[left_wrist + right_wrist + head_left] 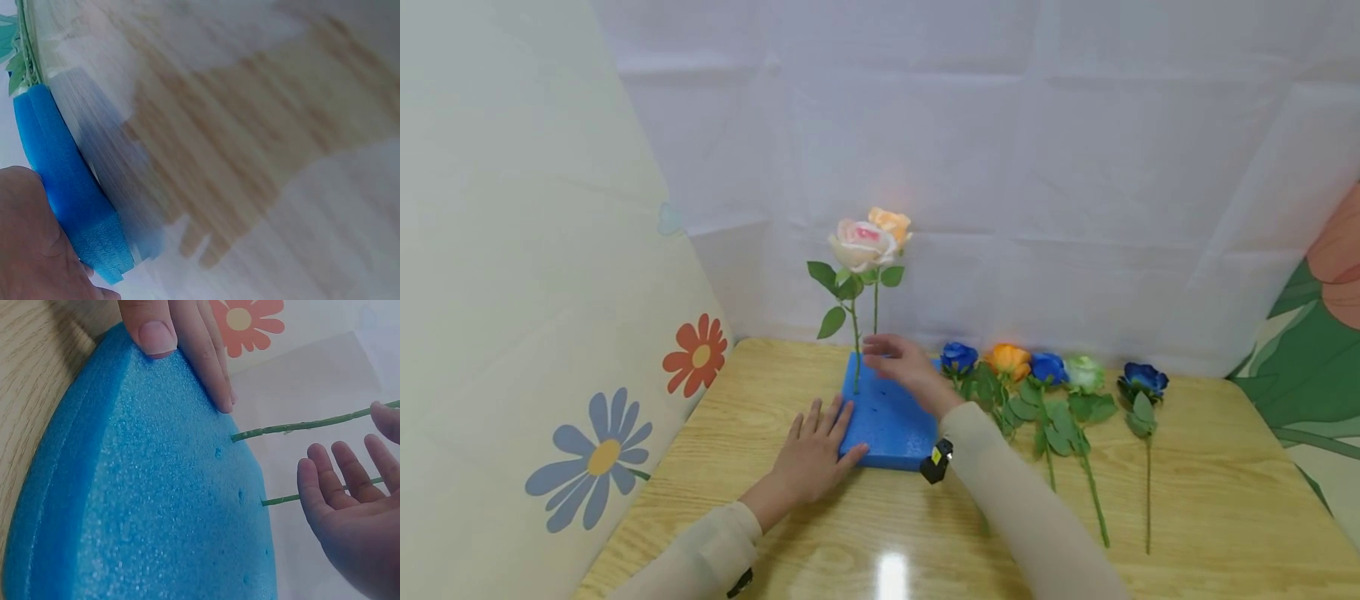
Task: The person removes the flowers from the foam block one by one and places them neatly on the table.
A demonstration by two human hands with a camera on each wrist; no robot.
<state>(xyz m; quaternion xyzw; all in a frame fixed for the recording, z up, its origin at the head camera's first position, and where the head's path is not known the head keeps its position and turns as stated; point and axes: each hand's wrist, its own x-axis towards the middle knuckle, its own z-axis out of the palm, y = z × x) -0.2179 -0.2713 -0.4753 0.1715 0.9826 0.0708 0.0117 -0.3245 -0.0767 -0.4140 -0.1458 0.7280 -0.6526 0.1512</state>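
Note:
A blue foam block [887, 437] lies on the table with two roses standing in it by their stems. The pale pink rose [859, 246] is in front, partly covering a light orange rose [889, 222] behind it. My left hand [812, 458] rests along the block's left side, fingers spread, its thumb [156, 339] on the foam. Over the block is my right hand [910, 371], fingers relaxed and nothing held. In the right wrist view, its fingers [350, 475] are right by the green stems [300, 427]. Small holes dot the foam's top.
Right of the block lies a row of loose flowers: blue roses [959, 357], an orange rose [1008, 361] and a pale green rose [1085, 373]. A dark blue rose [1142, 380] lies apart, farther right. White cloth [1000, 167] hangs behind the wooden table [1210, 483].

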